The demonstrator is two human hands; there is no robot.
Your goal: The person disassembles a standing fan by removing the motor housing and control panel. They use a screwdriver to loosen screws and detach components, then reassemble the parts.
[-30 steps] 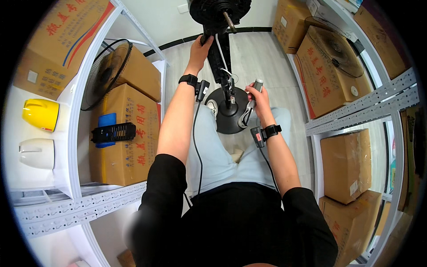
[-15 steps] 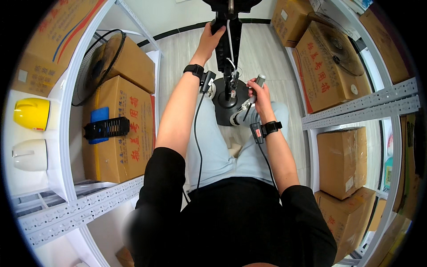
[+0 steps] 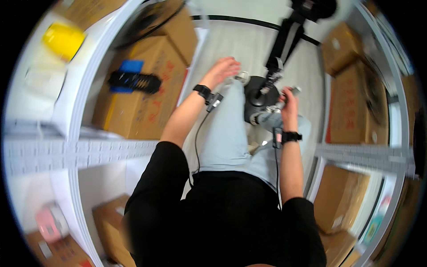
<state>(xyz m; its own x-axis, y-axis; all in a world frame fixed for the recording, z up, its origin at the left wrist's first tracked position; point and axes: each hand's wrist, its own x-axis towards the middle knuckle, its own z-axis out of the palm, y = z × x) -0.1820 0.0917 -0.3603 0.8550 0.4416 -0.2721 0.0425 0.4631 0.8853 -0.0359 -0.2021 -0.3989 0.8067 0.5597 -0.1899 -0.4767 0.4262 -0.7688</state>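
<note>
Even bright overhead light, no glare; motion blur smearing everything, worst on shelves (image 3: 66,147) left of the hands; fisheye bending edges, corners vignetting black.

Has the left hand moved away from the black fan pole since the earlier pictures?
Yes. The left hand held the black pole before; now it is off it, lower and to the left, open above the knee.

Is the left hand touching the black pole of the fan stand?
Apart. In the head view the left hand hangs open over the knee, with bare pale floor showing between it and the black pole.
</note>
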